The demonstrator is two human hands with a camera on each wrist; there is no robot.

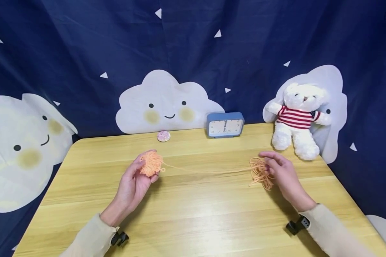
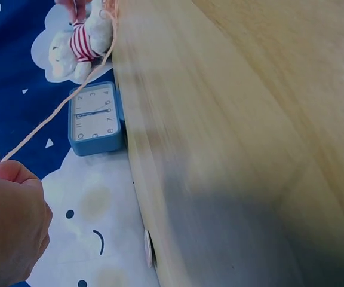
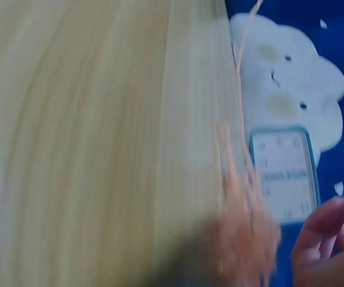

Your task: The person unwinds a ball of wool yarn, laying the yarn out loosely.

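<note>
My left hand (image 1: 135, 184) grips a compact ball of peach-orange yarn (image 1: 151, 163) over the left half of the table. From the ball a single strand (image 1: 212, 172) stretches across to the right. There, my right hand (image 1: 286, 178) pinches a loose, looped tangle of the same yarn (image 1: 260, 175), whose loops hang below the fingers. In the left wrist view, the strand (image 2: 58, 110) leaves the left fingertips near a short loop of yarn. The right wrist view shows the tangle (image 3: 246, 239) blurred beside the right fingers (image 3: 324, 230).
Along the back of the wooden table (image 1: 193, 214) stand a blue alarm clock (image 1: 225, 125) and a white teddy bear (image 1: 300, 121) in a striped shirt. A small round pinkish disc (image 1: 163, 136) lies left of the clock. Behind hangs a dark blue cloud-patterned curtain (image 1: 186, 43).
</note>
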